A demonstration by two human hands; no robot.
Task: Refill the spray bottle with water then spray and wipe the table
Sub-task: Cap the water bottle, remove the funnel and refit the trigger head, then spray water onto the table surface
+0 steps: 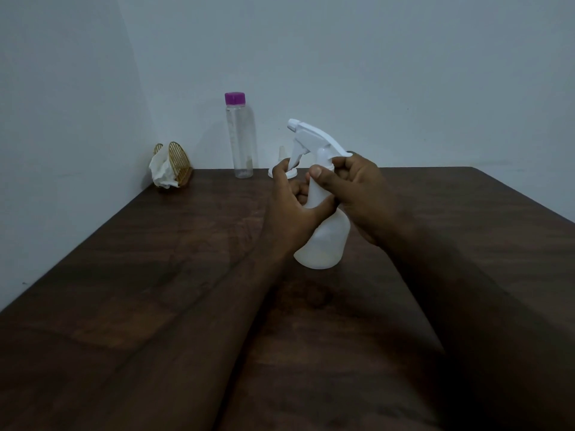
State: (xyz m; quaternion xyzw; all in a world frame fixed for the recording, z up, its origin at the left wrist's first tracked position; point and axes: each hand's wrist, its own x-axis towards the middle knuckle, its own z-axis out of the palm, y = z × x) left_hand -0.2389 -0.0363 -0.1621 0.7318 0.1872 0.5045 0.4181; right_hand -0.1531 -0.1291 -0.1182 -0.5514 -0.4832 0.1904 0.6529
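Straight to the spray bottle (322, 241): upright on the counter (155, 275), base planted, translucent body looking pale and close to empty, though no telling the water level for sure in this dim light. Wrapped round its neck, the left hand (289, 206), thumb laid across the front, bracing. Up at the collar, the right hand (357, 194), thumb and fingers pinching just under the white trigger head (314, 136), seated on the bottle with the nozzle aimed away toward the wall. Looks like a twist grip, most likely loosening that head for the refill; no ruling out tightening from this alone.

Just behind the spray bottle, partly hidden by the left hand: a small white funnel (282, 157), resting mouth-down, spout up. Further behind the spray bottle, off to the left hand's side: a tall clear water bottle (241, 141), purple cap (235, 98) on, contents hard to read. Far from the spray bottle on that same side, tucked in the corner: a gold wire holder (179, 154) stuffed with white tissue (160, 172).

Progress, as a judgement: barely out of the gate. Head on, cap on, funnel not in use, tissue in its holder, no visible wet patch on the counter. Left to do: head off, funnel in, pour, head back on, then spray and wipe.
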